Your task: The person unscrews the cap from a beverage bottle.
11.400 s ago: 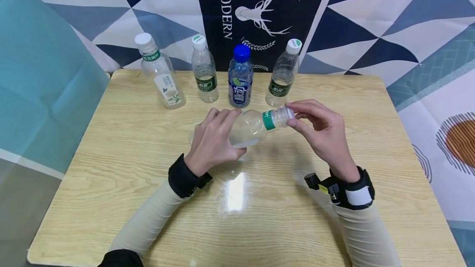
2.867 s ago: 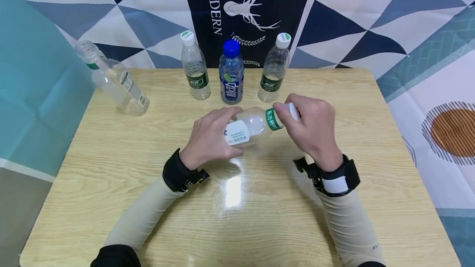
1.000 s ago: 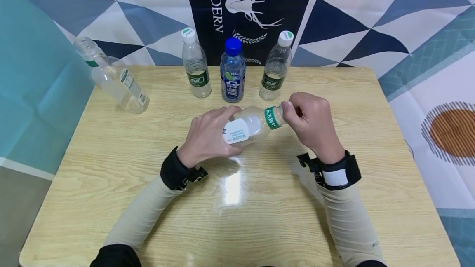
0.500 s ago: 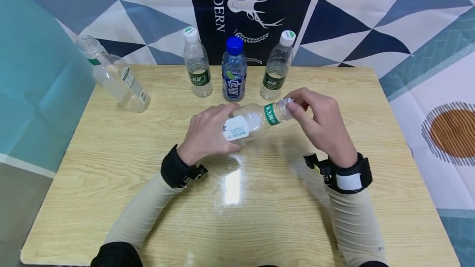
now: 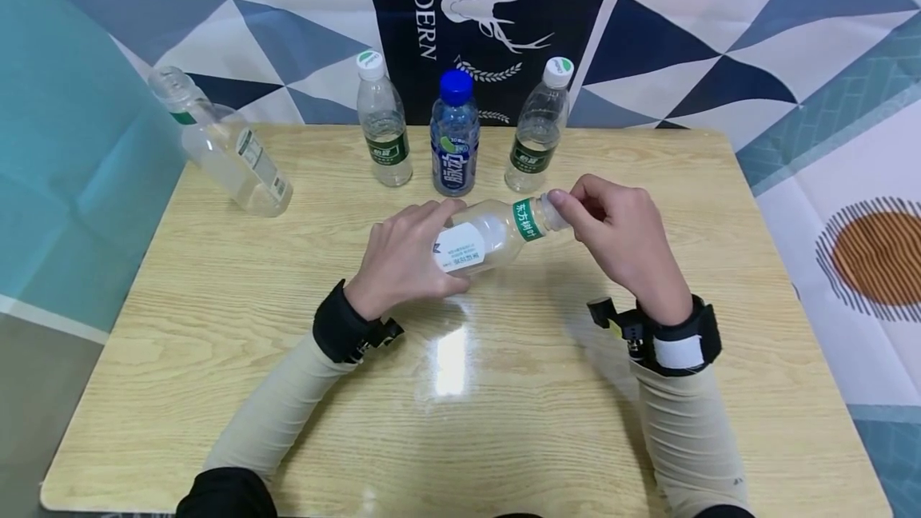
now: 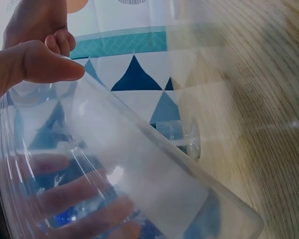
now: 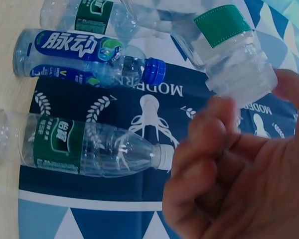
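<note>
My left hand (image 5: 406,258) grips the body of a clear plastic bottle (image 5: 496,237) with a green neck band and white label, lying nearly level over the table. Seen from the left wrist, fingers show through the clear wall of the bottle (image 6: 154,159). At the bottle's mouth, the thumb and fingers of my right hand (image 5: 622,234) pinch the whitish cap (image 7: 251,84). A similar bottle (image 5: 237,162), uncapped, stands at the far left.
Along the wooden table's (image 5: 446,438) back edge stand a white-capped water bottle (image 5: 384,126), a blue-capped drink bottle (image 5: 455,134) and another white-capped water bottle (image 5: 538,126). Patterned cloth (image 5: 309,38) hangs behind them.
Since the oldest frame, the held bottle has been exchanged for the white-capped one; an uncapped bottle now stands far left. Lately my right hand turned at the cap, loosened, and pinched again.
</note>
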{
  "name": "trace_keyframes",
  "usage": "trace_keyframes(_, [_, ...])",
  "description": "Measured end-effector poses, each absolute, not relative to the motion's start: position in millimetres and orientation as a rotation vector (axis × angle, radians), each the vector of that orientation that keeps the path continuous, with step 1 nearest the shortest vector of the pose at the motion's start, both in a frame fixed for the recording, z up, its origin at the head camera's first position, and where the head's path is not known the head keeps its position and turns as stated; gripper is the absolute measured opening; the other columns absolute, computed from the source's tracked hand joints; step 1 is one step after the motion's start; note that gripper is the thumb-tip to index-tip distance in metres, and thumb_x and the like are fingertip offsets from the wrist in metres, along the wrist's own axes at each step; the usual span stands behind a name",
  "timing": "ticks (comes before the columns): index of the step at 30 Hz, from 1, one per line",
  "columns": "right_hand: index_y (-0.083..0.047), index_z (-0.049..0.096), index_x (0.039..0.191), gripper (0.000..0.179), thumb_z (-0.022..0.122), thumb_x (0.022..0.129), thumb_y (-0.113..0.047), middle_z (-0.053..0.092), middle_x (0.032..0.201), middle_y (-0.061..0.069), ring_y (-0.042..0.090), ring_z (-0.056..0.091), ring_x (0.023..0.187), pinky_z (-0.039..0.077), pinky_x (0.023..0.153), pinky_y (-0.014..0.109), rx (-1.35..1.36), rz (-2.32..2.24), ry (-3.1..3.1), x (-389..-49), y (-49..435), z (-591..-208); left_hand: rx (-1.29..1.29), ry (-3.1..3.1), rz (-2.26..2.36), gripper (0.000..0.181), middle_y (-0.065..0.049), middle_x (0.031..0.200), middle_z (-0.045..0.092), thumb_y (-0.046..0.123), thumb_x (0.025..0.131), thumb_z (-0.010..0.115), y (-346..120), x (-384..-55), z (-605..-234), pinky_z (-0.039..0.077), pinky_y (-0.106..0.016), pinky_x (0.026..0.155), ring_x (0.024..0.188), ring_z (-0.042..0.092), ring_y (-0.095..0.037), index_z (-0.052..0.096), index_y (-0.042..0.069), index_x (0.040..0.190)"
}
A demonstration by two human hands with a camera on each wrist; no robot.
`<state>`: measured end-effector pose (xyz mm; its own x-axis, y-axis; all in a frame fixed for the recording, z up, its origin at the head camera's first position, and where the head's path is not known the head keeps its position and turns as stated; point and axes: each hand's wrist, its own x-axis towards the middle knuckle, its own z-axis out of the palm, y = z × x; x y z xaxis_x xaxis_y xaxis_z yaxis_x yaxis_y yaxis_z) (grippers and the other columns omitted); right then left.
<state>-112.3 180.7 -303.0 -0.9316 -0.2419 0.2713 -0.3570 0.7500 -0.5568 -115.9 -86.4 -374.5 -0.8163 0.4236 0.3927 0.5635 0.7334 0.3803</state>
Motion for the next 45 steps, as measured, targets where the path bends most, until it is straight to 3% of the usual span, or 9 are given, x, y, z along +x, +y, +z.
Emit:
trace_keyframes(6, [-0.011,0.065,0.103,0.029,0.055,0.094,-0.037,0.062,0.08,-0.006,0.007,0.054,0.066,0.041,0.055,0.027,0.673,1.032,-2.739,-112,189,-301,-0.77,-2.692,-0.754,0.088,0.012,0.09,0.056,0.057,0.047,0.076,-88,-117,-374,0.038,-0.026,0.047,0.071,0.048,-0.007,0.055,0.023,0.125])
trace_keyframes(10, [-0.008,0.063,0.122,0.035,0.06,0.093,-0.027,0.064,0.096,-0.005,0.006,0.055,0.08,0.046,0.066,0.025,0.801,1.059,-2.683,-112,192,-299,-0.76,-2.7,-0.765,0.088,0.01,0.093,0.058,0.056,0.047,0.076,-91,-118,-375,0.038,-0.026,0.048,0.072,0.049,-0.007,0.056,0.021,0.126])
trace_keyframes(14, [-0.01,0.059,0.13,0.04,0.063,0.091,-0.018,0.062,0.111,-0.003,0.006,0.056,0.088,0.048,0.071,0.025,0.884,1.069,-2.64,-112,192,-297,-0.742,-2.713,-0.768,0.089,0.009,0.096,0.058,0.056,0.048,0.075,-92,-119,-376,0.039,-0.026,0.049,0.073,0.049,-0.008,0.056,0.021,0.127])
trace_keyframes(22, [-0.009,0.064,0.124,0.033,0.062,0.092,-0.016,0.064,0.106,-0.003,0.006,0.057,0.09,0.048,0.071,0.024,0.844,1.084,-2.587,-112,188,-297,-0.759,-2.708,-0.784,0.088,0.01,0.095,0.058,0.055,0.047,0.075,-90,-120,-377,0.039,-0.026,0.049,0.073,0.049,-0.007,0.055,0.022,0.126])
trace_keyframes(35, [-0.007,0.067,0.101,0.023,0.065,0.089,-0.027,0.066,0.091,-0.005,0.006,0.057,0.074,0.046,0.066,0.021,0.639,1.131,-2.663,-115,188,-298,-0.764,-2.696,-0.795,0.088,0.01,0.095,0.059,0.056,0.047,0.075,-91,-119,-376,0.04,-0.026,0.05,0.074,0.05,-0.007,0.055,0.022,0.126])
trace_keyframes(45, [-0.008,0.067,0.111,0.029,0.068,0.087,-0.022,0.062,0.082,-0.006,0.005,0.057,0.072,0.047,0.065,0.021,0.73,1.178,-2.635,-114,194,-298,-0.779,-2.723,-0.808,0.089,0.009,0.097,0.06,0.056,0.048,0.075,-91,-119,-374,0.041,-0.026,0.052,0.075,0.05,-0.007,0.054,0.022,0.128])
